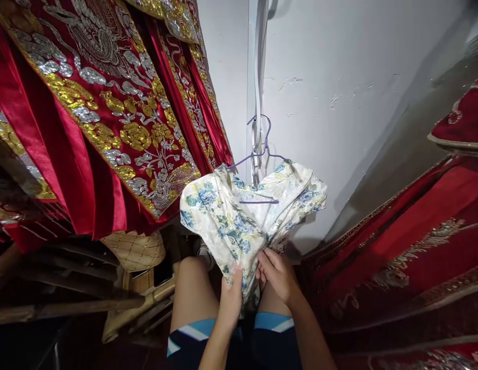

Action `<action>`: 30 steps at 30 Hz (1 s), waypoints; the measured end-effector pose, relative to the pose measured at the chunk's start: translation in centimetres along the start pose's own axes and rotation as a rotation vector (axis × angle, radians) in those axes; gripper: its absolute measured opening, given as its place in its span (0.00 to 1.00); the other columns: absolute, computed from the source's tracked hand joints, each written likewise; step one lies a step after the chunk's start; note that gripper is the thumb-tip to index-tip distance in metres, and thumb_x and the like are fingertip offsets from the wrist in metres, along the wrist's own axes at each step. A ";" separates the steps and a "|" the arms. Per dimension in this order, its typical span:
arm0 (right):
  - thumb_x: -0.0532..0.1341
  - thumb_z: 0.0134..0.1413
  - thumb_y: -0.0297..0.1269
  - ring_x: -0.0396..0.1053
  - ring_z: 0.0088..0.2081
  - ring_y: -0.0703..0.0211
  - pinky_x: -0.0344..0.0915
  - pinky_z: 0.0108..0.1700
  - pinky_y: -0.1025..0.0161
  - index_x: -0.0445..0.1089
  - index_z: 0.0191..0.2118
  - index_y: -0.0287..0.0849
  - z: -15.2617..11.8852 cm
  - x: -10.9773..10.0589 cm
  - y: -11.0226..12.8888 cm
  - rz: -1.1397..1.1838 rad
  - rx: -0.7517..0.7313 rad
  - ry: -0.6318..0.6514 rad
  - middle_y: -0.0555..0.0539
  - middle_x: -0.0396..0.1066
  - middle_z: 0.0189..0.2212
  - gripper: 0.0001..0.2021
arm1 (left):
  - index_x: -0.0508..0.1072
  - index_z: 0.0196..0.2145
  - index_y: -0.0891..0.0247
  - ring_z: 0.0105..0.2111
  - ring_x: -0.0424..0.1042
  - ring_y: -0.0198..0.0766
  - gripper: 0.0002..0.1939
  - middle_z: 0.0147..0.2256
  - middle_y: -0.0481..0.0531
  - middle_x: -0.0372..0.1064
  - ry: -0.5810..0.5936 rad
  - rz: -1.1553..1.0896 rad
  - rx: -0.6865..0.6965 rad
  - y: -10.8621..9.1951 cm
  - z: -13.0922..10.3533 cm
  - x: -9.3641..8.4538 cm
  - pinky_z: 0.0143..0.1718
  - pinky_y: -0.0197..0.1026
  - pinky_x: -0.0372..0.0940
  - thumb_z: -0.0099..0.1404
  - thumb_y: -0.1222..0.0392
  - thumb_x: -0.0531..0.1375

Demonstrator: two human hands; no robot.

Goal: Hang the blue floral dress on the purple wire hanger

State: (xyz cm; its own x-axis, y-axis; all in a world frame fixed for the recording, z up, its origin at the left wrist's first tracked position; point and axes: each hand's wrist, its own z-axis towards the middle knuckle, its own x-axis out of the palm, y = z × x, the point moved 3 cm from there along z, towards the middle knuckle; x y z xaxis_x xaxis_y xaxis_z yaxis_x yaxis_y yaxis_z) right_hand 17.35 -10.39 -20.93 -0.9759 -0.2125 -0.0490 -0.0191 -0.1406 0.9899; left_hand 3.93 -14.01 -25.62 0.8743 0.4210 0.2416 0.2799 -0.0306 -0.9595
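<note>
A white dress or top with blue and yellow flowers (219, 216) hangs in front of me on a purple wire hanger (267, 141). Its neckline is a deep V, and the hanger's lower bar shows inside it. My left hand (232, 295) grips the lower left side of the garment, thumb on top of the cloth. With fingers curled in a pinch, my right hand (275, 272) holds the fabric near the waist, just below the V. The garment's lower part is bunched between my hands and partly hidden.
Red robes with gold and silver sequins (134, 133) hang at left, above a bamboo frame (154, 298). More red embroidered cloth (435, 246) fills the right side. Behind the hanger, a white strap (258, 77) runs down the scuffed white wall (339, 67).
</note>
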 end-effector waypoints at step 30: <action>0.69 0.48 0.50 0.53 0.15 0.72 0.44 0.16 0.71 0.75 0.29 0.36 9.7 -4.5 15.1 0.324 -0.112 -0.129 0.52 0.66 0.16 0.18 | 0.72 0.29 0.63 0.32 0.72 0.40 0.09 0.28 0.52 0.71 0.286 0.475 0.647 -0.3 -1.8 4.4 0.34 0.37 0.65 0.67 0.65 0.56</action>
State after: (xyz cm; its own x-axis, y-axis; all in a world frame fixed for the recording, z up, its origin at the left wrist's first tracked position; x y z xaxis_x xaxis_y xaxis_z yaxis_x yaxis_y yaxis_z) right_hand 19.30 -2.17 -4.44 -0.9470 -0.1407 0.2888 0.3123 -0.1926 0.9303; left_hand 8.46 -13.80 -24.03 0.9325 0.2470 -0.2637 -0.3476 0.4149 -0.8408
